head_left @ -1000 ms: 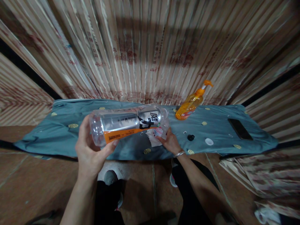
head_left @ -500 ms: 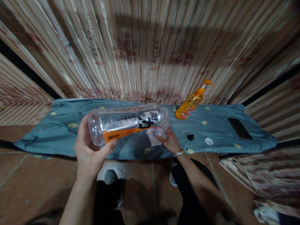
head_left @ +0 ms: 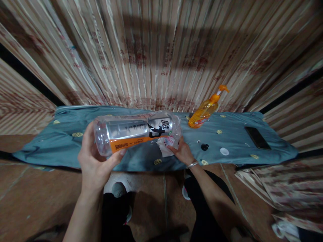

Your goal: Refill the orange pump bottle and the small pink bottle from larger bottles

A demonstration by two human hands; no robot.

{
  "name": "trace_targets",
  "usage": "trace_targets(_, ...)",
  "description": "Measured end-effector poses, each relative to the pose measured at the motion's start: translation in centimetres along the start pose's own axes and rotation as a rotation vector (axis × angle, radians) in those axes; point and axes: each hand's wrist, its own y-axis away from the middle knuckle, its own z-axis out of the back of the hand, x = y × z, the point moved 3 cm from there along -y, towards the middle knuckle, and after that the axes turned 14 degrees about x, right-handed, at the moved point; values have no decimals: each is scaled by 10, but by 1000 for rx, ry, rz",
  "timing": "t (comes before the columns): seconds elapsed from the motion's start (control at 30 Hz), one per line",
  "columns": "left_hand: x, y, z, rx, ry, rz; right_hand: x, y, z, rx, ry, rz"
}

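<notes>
A large clear plastic bottle (head_left: 128,130) with a silver and orange label lies on its side in the air above the cloth. My left hand (head_left: 94,163) is wrapped round its wide base end, the thumb along the near side. At the other end my right hand (head_left: 183,153) is closed on a crumpled white tissue (head_left: 164,148) with pink print, held against or just under the bottle's neck end. The bottle hides part of those fingers, so whether they also grip the neck is unclear.
Patterned blue-green cloth (head_left: 60,144) covers a narrow table. An orange pump bottle (head_left: 202,116) stands toward the back. To the right are a small black object (head_left: 204,147), a white disc (head_left: 224,151) and a dark phone (head_left: 257,137). Striped curtains (head_left: 156,60) hang behind.
Almost nothing differs. The view has shifted very slightly; both hands keep the same hold on the bottle and the tissue.
</notes>
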Motion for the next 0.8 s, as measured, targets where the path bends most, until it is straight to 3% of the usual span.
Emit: trace_targets(0.8,8,1,0,-15,21,6,-3,0,-1,12,37,34)
